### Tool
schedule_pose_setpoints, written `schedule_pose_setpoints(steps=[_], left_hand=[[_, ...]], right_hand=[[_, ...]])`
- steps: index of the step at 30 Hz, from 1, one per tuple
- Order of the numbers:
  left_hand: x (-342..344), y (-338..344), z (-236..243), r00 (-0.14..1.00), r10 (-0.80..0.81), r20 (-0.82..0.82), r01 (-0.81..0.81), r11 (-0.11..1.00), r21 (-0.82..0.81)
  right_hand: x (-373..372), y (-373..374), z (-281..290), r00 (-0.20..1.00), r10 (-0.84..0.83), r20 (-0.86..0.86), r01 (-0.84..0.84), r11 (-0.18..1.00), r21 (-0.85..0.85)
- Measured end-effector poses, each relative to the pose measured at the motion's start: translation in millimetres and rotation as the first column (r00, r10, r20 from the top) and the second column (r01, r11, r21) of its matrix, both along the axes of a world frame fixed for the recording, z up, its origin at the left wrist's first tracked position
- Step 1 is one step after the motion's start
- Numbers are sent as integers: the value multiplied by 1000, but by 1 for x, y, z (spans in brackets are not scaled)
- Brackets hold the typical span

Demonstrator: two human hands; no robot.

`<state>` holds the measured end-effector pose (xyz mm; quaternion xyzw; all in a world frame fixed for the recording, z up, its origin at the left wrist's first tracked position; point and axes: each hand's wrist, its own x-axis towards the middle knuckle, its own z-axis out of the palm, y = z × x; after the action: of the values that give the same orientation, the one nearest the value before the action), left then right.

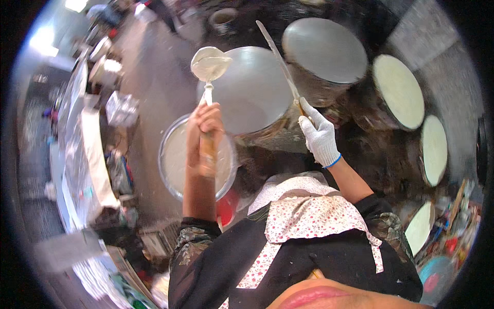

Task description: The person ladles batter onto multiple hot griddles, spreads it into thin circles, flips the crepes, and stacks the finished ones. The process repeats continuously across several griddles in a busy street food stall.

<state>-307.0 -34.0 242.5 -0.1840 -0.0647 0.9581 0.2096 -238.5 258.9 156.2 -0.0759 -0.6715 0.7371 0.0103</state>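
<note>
My bare left hand (208, 121) is closed around the handle of a ladle (210, 63), whose bowl is coated with pale batter. The ladle is raised over the left edge of a bare round griddle (252, 90). Below this hand stands a round metal-rimmed basin (163, 154) of pale batter (174, 165), partly hidden by my forearm. In a white knit glove, my right hand (320, 135) grips a long, narrow spatula (278, 57) by its handle. Its blade points up and away, between that griddle and a second bare one (327, 49).
Along the right, pale round sheets cover more griddles (399, 91) (435, 149) (420, 226). A cluttered table with a cream cloth (98, 154) and a plastic-wrapped bundle (122, 109) runs down the left. Something red (226, 207) stands beside the basin. Sticks and litter lie at lower right.
</note>
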Motion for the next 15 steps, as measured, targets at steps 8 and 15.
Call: schedule_pose_setpoints(steps=[8, 15], left_hand=[[-119, 207, -50, 903, -393, -174, 416, 900, 130], [-150, 383, -93, 816, -569, -100, 201, 441, -875]], right_hand=[[-11, 195, 15, 953, -247, 177, 224, 965, 139], [-19, 296, -29, 898, -336, 284, 339, 940, 40]])
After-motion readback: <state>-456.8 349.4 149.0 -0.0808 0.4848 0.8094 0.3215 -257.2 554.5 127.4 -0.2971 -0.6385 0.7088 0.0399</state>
